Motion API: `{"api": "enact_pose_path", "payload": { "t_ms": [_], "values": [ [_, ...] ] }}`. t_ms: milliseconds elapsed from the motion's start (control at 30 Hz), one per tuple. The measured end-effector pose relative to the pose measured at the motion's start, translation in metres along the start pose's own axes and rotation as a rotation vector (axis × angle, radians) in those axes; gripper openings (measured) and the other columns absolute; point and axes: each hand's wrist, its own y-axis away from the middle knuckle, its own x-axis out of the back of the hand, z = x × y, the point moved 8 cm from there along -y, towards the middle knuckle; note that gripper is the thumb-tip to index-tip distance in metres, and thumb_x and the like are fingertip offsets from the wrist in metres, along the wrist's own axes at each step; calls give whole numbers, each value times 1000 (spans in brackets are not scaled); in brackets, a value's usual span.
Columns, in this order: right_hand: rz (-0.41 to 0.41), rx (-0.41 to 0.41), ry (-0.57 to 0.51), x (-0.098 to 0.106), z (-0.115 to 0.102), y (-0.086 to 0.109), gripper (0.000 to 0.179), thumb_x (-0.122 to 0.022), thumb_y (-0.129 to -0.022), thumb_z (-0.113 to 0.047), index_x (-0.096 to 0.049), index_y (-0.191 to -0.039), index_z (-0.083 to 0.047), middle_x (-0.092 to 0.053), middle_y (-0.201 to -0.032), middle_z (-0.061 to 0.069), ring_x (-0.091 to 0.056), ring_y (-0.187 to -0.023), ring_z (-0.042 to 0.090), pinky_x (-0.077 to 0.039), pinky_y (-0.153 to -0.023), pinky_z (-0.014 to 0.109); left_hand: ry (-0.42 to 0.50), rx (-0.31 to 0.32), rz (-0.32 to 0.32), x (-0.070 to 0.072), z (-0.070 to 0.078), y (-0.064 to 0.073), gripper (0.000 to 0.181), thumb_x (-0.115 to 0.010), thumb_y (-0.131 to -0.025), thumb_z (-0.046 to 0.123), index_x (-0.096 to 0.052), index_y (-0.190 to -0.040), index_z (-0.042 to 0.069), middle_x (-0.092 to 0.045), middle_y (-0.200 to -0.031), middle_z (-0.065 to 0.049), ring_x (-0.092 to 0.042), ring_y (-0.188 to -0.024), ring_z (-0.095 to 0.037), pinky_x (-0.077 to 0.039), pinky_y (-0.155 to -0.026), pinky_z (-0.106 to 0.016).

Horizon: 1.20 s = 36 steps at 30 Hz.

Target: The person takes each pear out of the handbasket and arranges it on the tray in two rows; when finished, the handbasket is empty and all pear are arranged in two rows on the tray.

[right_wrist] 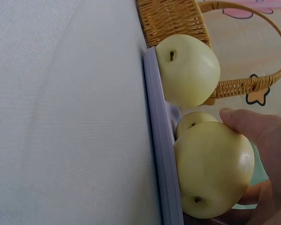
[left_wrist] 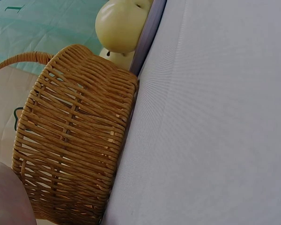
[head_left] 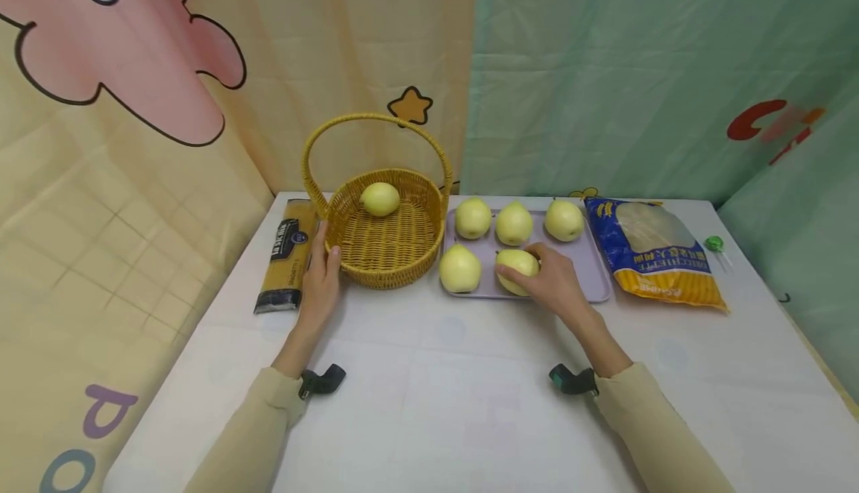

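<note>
My right hand [head_left: 555, 281] grips a pale yellow-green pear [head_left: 517, 272] at the front of a lilac tray [head_left: 592, 277]; in the right wrist view thumb and fingers wrap that pear [right_wrist: 214, 168]. Several other pears share the tray, one of them a front-left pear [head_left: 459, 268]. To the left stands a woven wicker basket [head_left: 385, 277] with a tall arched handle. One pear [head_left: 380, 199] lies inside it, toward the back. My left hand [head_left: 322, 278] rests against the basket's left side, fingers extended along the wall; in its wrist view only part of the hand shows beside the wicker.
A brown and black packet [head_left: 287, 258] lies left of the basket, close to the left hand. Right of the tray is a blue and orange pasta bag [head_left: 654, 250], with a green-topped lollipop [head_left: 715, 245] beyond it. Curtains [head_left: 570, 68] hang behind the white table [head_left: 429, 388].
</note>
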Motion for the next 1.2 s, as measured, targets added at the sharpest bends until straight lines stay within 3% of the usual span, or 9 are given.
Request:
{"api": "enact_pose_path", "payload": {
  "t_ms": [400,633,1200],
  "values": [
    [-87,-44,88,1,6,0,70,-64,-98,-55,-61,-134,6,-70,-118,25,-64,-98,36,-51,-81,46,-6,-18,-1,0,-1,0,58,-32,-116,41,-14,-171,30,-16,-178,-2,-20,-162,-36,-21,-129,-62],
    [-146,-144,117,10,16,0,87,-58,-98,-66,-55,-139,11,-66,-128,33,-64,-106,40,-55,-85,49,-5,-15,1,0,-1,-1,58,-32,-116,41,-15,-171,30,-16,-178,-1,-20,-162,-35,-20,-129,-61],
    [-145,-146,128,15,9,2,88,-56,-96,-74,-67,-120,10,-72,-113,28,-65,-96,36,-54,-76,41,-12,-4,0,0,-2,-1,58,-32,-116,43,-14,-171,33,-17,-177,-2,-21,-161,-38,-21,-127,-66]
  ]
}}
